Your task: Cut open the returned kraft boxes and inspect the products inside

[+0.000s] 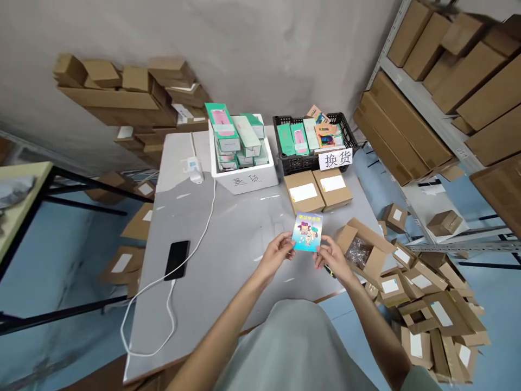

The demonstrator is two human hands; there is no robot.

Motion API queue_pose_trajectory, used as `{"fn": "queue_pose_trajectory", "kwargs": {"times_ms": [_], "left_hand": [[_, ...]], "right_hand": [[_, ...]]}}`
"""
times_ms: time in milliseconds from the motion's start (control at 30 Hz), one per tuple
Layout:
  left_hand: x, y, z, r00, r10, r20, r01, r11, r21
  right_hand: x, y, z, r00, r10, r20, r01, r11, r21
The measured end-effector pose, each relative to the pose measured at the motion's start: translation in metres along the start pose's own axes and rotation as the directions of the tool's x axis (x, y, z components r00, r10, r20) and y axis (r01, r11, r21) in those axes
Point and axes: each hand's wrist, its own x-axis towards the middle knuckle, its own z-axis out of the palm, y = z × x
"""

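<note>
Between both hands I hold a small blue booklet [307, 232] with cartoon figures and yellow lettering on its cover. My left hand [279, 253] pinches its lower left edge, thumb in front. My right hand [332, 257] grips the lower right corner. Under my right hand lies a black and yellow tool [330, 271], mostly hidden, perhaps a cutter. Just right of that hand stands an opened cardboard box [372, 266] with clear plastic wrap [358, 252] inside. Beyond the booklet, two closed cardboard boxes [305, 193] with white labels sit side by side.
A white foam bin [244, 184] and a black crate [291, 163] hold green-and-white packages at the table's back. A phone [177, 259] with a white cable lies left on the grey table [228, 271]. Cardboard boxes heap on the floor at right, beside a loaded shelf [431, 103].
</note>
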Motion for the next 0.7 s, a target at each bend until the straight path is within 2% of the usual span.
{"fn": "queue_pose_trajectory", "kwargs": {"times_ms": [67, 133, 233, 333, 400, 433, 467, 533, 633, 700], "left_hand": [[0.026, 0.02, 0.003, 0.997, 0.063, 0.043, -0.064, 0.998, 0.017], [0.06, 0.049, 0.009, 0.986, 0.146, 0.083, -0.145, 0.989, -0.009], [0.119, 0.113, 0.027, 0.949, 0.284, 0.139, -0.275, 0.958, -0.078], [0.171, 0.178, 0.049, 0.908, 0.402, 0.116, -0.387, 0.913, -0.13], [0.193, 0.202, 0.059, 0.887, 0.459, 0.049, -0.453, 0.886, -0.097], [0.198, 0.204, 0.061, 0.883, 0.469, -0.002, -0.468, 0.881, -0.072], [0.199, 0.199, 0.062, 0.885, 0.463, -0.034, -0.465, 0.884, -0.052], [0.19, 0.168, 0.057, 0.907, 0.416, -0.062, -0.417, 0.909, -0.016], [0.159, 0.091, 0.04, 0.943, 0.327, -0.058, -0.324, 0.945, 0.052], [0.136, 0.035, 0.029, 0.974, 0.205, -0.094, -0.19, 0.97, 0.149]], "right_hand": [[0.021, -0.022, -0.005, 0.998, -0.059, -0.031, 0.059, 0.998, 0.001], [0.048, -0.052, -0.011, 0.988, -0.138, -0.067, 0.137, 0.99, -0.008], [0.1, -0.112, -0.019, 0.956, -0.263, -0.13, 0.261, 0.965, -0.029], [0.153, -0.177, -0.027, 0.895, -0.338, -0.292, 0.353, 0.935, 0.001], [0.177, -0.205, -0.031, 0.856, -0.302, -0.419, 0.353, 0.934, 0.048], [0.184, -0.21, -0.034, 0.849, -0.269, -0.454, 0.33, 0.942, 0.06], [0.187, -0.209, -0.035, 0.851, -0.239, -0.467, 0.301, 0.951, 0.062], [0.18, -0.189, -0.038, 0.878, -0.202, -0.434, 0.243, 0.969, 0.043], [0.15, -0.128, -0.044, 0.918, -0.17, -0.359, 0.186, 0.982, 0.01], [0.123, -0.081, -0.051, 0.921, -0.131, -0.367, 0.14, 0.99, -0.002]]}}
